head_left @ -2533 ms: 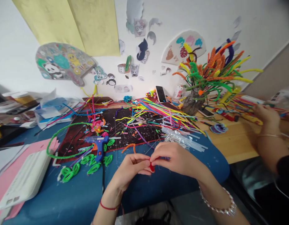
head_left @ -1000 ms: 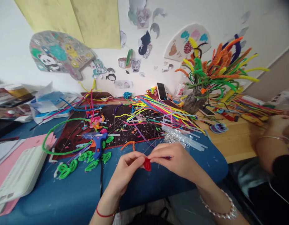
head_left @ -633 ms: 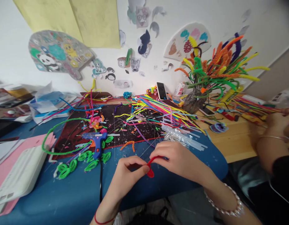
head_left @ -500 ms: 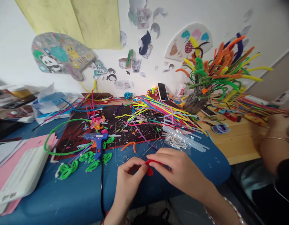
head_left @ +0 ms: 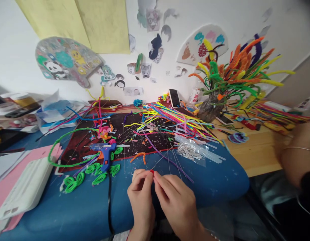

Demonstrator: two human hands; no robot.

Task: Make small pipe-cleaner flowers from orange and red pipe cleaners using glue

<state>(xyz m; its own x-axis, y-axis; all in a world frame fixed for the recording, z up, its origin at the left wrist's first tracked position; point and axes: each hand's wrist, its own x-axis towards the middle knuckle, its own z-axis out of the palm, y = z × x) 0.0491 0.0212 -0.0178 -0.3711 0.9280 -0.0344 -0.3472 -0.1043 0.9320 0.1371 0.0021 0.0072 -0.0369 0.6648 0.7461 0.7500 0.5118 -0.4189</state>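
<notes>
Between the fingertips of both hands, a small bit of red pipe cleaner shows; the rest of it is hidden by the fingers. My left hand pinches it from the left. My right hand meets it from the right, thumb and index finger pressed together. Both hands are over the front of the blue table cover. Just beyond them lie a bent orange pipe cleaner and a long purple one.
A blue glue gun rests beside green looped pieces, its cord running to the front edge. Beyond are a bundle of pipe cleaners, a bag of glue sticks and a vase of pipe-cleaner stems. A co-worker's arm is at right.
The red loop that hung below my fingers is now mostly hidden. My hands have turned upright and drawn close together, and the right hand has uncovered the purple pipe cleaner.
</notes>
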